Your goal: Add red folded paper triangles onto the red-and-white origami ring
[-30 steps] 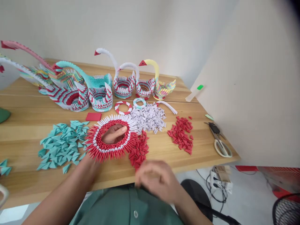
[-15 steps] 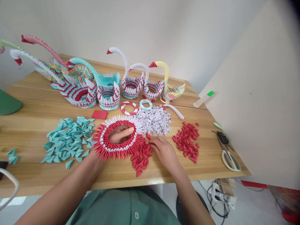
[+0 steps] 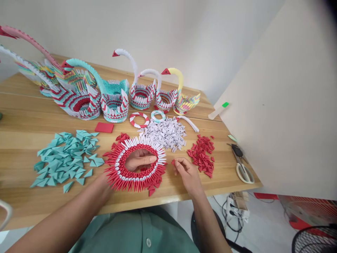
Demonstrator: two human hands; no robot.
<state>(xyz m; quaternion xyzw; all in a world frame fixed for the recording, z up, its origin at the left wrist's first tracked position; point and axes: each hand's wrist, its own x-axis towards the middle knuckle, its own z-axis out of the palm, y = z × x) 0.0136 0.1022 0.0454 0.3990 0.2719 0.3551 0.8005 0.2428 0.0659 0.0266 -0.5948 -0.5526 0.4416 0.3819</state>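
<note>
- Head view: holding a spiky red-and-white paper ring (image 3: pixel 135 179) above the wooden table (image 3: pixel 170 184) with the left hand (image 3: pixel 140 161), thumb and bent fingers closed on its rim.
- Pinching a small red piece (image 3: pixel 173 162) with the right hand (image 3: pixel 185 172), fingertips nearly together, just right of the ring, apart from it.
- With white pieces (image 3: pixel 165 133) behind, teal pieces (image 3: pixel 63 160) left.

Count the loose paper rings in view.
3: a large ring in the left hand, a red-white ring right of the red card, a blue-white ring behind the white pile. Any behind swans would be hidden.
</note>
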